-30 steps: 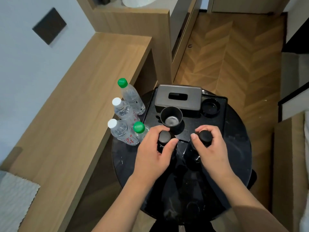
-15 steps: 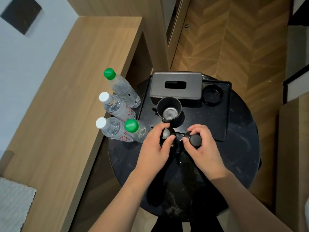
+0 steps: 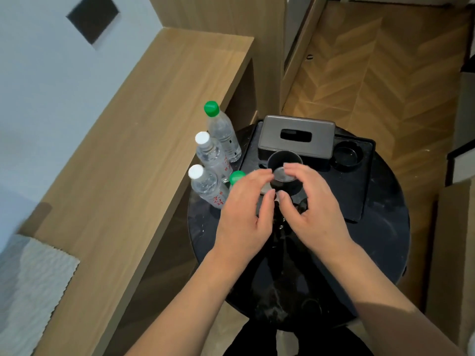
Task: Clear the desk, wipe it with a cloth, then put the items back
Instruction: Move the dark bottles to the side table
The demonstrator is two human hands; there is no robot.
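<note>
A black cup (image 3: pixel 284 160) stands on a black tray (image 3: pixel 357 191) on the round dark table (image 3: pixel 380 253). My left hand (image 3: pixel 246 209) and my right hand (image 3: pixel 311 206) hover side by side just in front of the cup. Their fingers are loosely arched towards its rim and the thumbs nearly touch. Neither hand plainly grips anything. The two small black jars are hidden under my hands. A white cloth (image 3: pixel 30 283) lies on the wooden desk (image 3: pixel 123 160) at the lower left.
A grey tissue box (image 3: pixel 295 136) and a black round dish (image 3: pixel 347 154) sit at the back of the tray. Several water bottles (image 3: pixel 213 155) with green and white caps stand at the table's left edge, against the desk. Herringbone wood floor lies to the right.
My hands have left the two small black jars and moved forward, closer together, up to the cup. The jar lids no longer show between my fingers.
</note>
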